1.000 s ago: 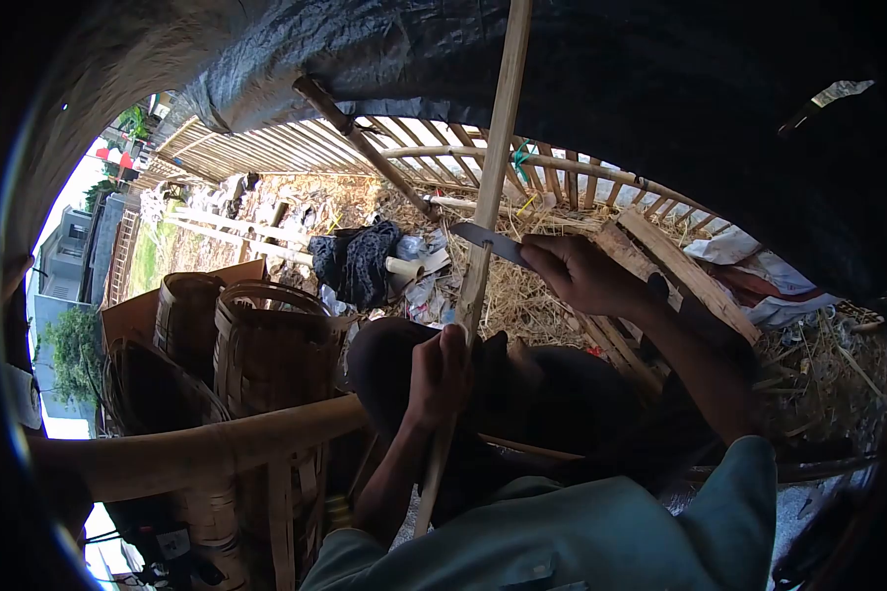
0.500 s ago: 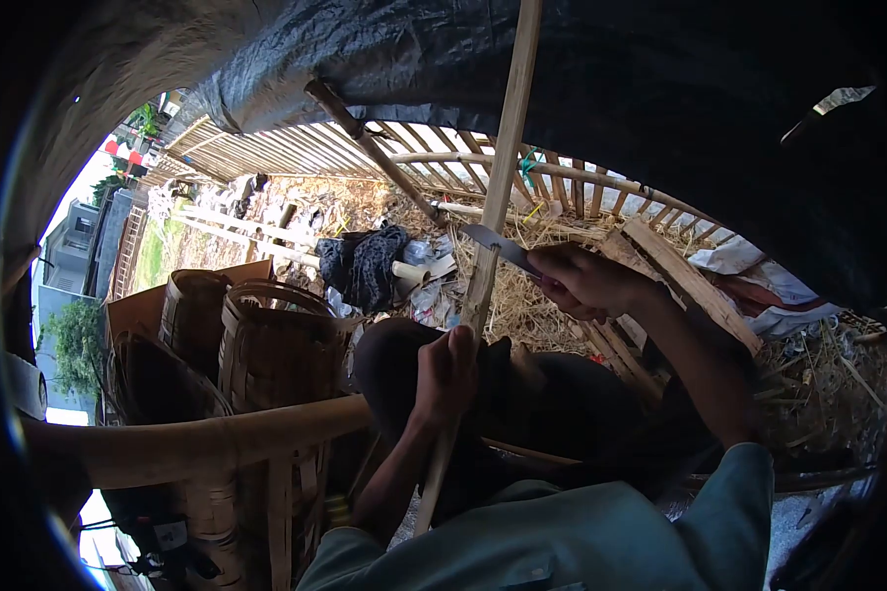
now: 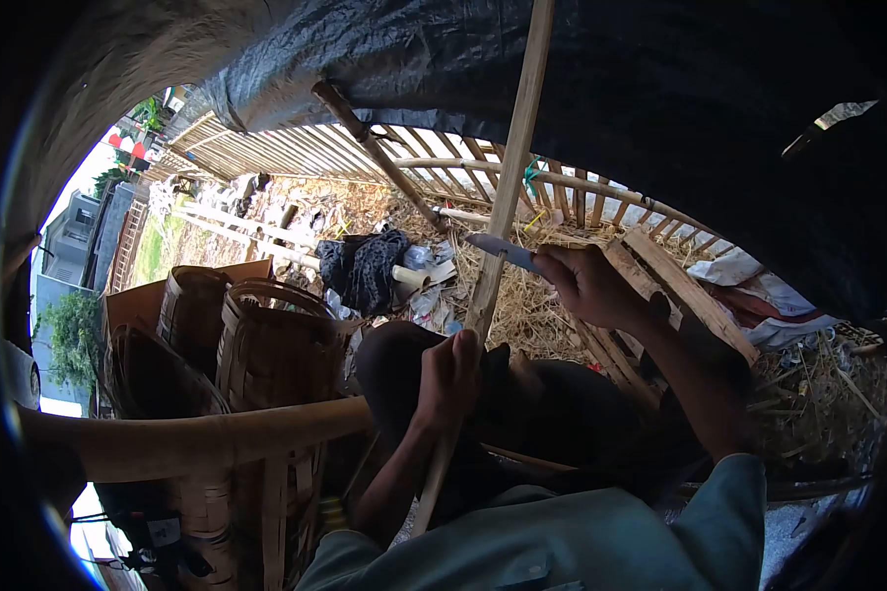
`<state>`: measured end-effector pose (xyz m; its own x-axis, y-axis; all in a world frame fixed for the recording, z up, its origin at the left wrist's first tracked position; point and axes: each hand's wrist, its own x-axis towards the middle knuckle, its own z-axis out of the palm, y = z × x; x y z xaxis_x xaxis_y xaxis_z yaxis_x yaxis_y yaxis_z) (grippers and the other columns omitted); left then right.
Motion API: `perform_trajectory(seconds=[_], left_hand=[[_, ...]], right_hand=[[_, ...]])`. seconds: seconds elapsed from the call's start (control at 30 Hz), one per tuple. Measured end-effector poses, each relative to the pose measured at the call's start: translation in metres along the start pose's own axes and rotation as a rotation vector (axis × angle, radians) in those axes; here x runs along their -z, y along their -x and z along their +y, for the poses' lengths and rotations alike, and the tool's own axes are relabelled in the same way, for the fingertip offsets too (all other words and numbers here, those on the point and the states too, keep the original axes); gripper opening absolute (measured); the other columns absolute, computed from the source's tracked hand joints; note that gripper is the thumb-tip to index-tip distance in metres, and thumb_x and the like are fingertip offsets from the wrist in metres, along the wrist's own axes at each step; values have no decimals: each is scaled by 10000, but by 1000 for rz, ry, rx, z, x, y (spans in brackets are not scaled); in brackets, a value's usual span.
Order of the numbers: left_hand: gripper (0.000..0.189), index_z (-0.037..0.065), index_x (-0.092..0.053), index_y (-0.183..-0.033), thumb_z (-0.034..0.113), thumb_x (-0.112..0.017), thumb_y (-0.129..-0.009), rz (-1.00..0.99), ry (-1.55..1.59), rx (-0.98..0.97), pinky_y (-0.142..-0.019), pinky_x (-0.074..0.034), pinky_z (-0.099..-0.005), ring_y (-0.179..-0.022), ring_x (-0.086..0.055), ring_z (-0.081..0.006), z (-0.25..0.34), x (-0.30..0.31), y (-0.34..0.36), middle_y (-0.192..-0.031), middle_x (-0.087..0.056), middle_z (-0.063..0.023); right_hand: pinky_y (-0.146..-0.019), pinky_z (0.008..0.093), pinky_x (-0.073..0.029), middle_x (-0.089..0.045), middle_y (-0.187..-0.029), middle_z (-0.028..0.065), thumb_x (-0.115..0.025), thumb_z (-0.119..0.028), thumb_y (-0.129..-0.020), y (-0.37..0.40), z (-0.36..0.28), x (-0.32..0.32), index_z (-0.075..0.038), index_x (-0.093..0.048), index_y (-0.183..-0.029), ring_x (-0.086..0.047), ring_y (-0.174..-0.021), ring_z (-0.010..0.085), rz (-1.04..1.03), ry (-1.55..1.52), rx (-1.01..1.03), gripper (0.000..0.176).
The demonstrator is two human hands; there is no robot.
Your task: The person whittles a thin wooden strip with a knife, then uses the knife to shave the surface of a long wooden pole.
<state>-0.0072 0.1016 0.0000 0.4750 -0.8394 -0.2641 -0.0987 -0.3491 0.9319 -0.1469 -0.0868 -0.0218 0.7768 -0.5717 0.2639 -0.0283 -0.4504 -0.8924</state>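
A long pale bamboo strip [image 3: 512,177] runs from the top of the view down past my lap, slightly tilted. My left hand [image 3: 448,379] is closed round its lower part, beside my dark-clad knee. In my right hand [image 3: 591,286] is a knife [image 3: 503,253], its handle hidden by my fingers. The blade points left and lies across the strip above my left hand, touching it or very close to it.
Woven bamboo baskets [image 3: 276,345] stand at the left, behind a thick bamboo pole [image 3: 207,440]. A slatted fence [image 3: 286,150] crosses the back. Planks [image 3: 690,291] lie at right on straw-littered ground. Dark sheeting [image 3: 680,108] hangs overhead.
My right hand, with the knife, has moved slightly right and down. The strip's top has shifted a little to the right; my left hand still grips it.
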Motion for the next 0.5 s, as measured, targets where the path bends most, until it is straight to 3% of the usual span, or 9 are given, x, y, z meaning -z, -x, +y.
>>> perform_trajectory(seconds=[0.13,0.23,0.5], left_hand=[[466,80,-450,-666,414,-358,-978,-23,-6,-39,-349,-285,-208,-379,-402,-43,-3,2,-1,-474,-408,36],[501,63,-452,-642,431,-367,-972,-11,4,-5,-373,-288,-223,-408,-404,-43,9,0,3,-489,-404,34],[462,52,-472,-689,409,-390,-972,-18,46,21,-356,-304,-221,-380,-406,-49,12,3,6,-478,-399,29]], right_hand=[[-504,318,-397,-544,-603,80,-513,-146,-930,0,-9,4,-4,-588,-869,-521,-516,155,22,138,-45,171],[-452,384,-396,-508,-538,139,-551,-184,-904,-2,-11,3,-52,-570,-853,-539,-465,293,159,239,106,142],[-418,348,-407,-546,-570,86,-627,-182,-850,-4,-13,0,-70,-537,-775,-562,-477,249,344,522,362,162]])
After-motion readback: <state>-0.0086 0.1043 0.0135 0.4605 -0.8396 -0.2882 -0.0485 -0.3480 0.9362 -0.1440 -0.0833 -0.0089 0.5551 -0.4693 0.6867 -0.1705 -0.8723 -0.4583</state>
